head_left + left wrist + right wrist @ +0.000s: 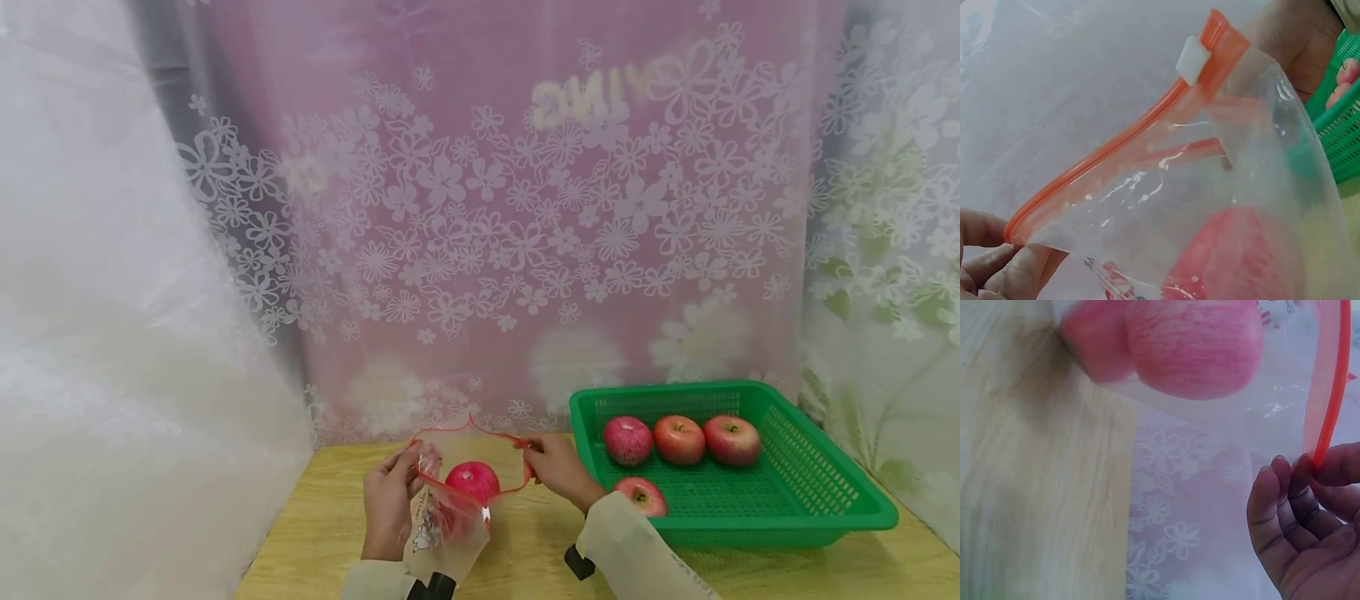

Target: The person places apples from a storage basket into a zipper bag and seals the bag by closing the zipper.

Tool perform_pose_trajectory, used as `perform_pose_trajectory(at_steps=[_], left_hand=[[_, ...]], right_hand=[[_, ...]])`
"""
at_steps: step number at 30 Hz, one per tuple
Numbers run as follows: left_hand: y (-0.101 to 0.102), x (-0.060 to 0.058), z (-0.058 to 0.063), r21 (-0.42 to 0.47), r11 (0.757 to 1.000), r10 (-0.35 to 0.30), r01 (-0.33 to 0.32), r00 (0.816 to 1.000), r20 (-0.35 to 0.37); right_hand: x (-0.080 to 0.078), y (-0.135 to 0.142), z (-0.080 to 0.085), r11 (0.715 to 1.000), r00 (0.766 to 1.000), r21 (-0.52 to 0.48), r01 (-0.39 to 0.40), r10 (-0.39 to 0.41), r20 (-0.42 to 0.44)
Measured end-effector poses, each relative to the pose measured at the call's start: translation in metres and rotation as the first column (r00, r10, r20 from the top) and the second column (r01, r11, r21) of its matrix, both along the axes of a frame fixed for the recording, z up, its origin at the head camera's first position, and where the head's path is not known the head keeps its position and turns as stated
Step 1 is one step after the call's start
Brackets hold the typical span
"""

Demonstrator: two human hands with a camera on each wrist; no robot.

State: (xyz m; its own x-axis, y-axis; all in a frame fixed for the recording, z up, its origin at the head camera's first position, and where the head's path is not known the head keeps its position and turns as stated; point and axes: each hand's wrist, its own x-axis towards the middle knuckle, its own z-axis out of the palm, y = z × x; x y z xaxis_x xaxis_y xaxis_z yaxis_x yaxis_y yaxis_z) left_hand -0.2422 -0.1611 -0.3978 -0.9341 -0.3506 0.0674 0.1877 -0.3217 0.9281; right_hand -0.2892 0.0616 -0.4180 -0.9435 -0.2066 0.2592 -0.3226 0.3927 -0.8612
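Note:
A clear plastic zipper bag (pixel 427 533) hangs between my two hands, its red-edged mouth spread wide. My left hand (pixel 387 507) pinches the left end of the mouth between thumb and fingers. At the opposite end, my right hand (pixel 561 469) pinches the red zip strip (pixel 1333 394), as the right wrist view shows closely. A white slider (pixel 1194 60) sits near the far end of the zip in the left wrist view. Inside the bag lies a red apple (pixel 472 480); the right wrist view shows two apples, one apple (pixel 1197 347) overlapping the other apple (pixel 1097 340).
To the right stands a green plastic basket (pixel 780 500) with perforated sides, holding several apples, among them a dark pink apple (pixel 627 441). The wooden table (pixel 300 533) meets a flower-printed curtain (pixel 525 217) behind; more sheeting hangs at both sides.

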Motion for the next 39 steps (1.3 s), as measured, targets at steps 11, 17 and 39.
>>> perform_pose_trajectory(at_steps=[11,17,39], left_hand=[[0.002,0.005,0.019,0.012,1.0,-0.018,0.019,0.999,-0.031],[0.007,0.007,0.018,-0.002,1.0,-0.019,0.019,1.0,-0.009],[0.016,0.003,0.012,-0.003,0.999,-0.033,0.033,0.999,-0.023]], right_hand=[[0.0,0.005,0.023,0.997,0.996,-0.033,-0.067,0.065,-0.064],[0.002,0.008,0.023,0.995,0.995,-0.049,-0.081,0.078,-0.068],[0.003,0.034,0.011,0.994,0.996,-0.068,-0.084,0.086,0.023]])
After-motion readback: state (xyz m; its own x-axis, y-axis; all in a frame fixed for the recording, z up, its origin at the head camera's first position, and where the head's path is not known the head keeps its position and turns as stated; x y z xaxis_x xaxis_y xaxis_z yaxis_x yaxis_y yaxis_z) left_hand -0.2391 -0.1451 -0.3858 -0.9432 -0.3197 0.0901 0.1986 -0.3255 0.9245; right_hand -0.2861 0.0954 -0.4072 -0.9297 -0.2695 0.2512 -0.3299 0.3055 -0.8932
